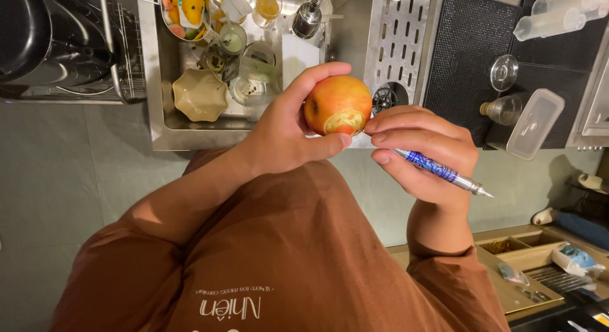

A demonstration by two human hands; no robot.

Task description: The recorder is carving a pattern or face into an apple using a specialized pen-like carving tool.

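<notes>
My left hand (285, 132) holds a red-orange apple (337, 102) between thumb and fingers, above the edge of a steel sink (155, 84). A pale carved patch shows on the apple's lower side. My right hand (425, 151) is closed around a thin tool with a blue patterned handle and silver end (444, 173). The fingertips of that hand rest right beside the carved patch. The tool's working tip is hidden behind my fingers. Brown sleeves cover both forearms.
The sink holds several dirty dishes, a scalloped bowl (200, 94) and glasses. A perforated steel drain board (396, 46) and black mat with glasses and a clear plastic container (535, 124) lie to the right. A black pot (44, 34) sits left. Wooden drawers (526, 262) stand open at lower right.
</notes>
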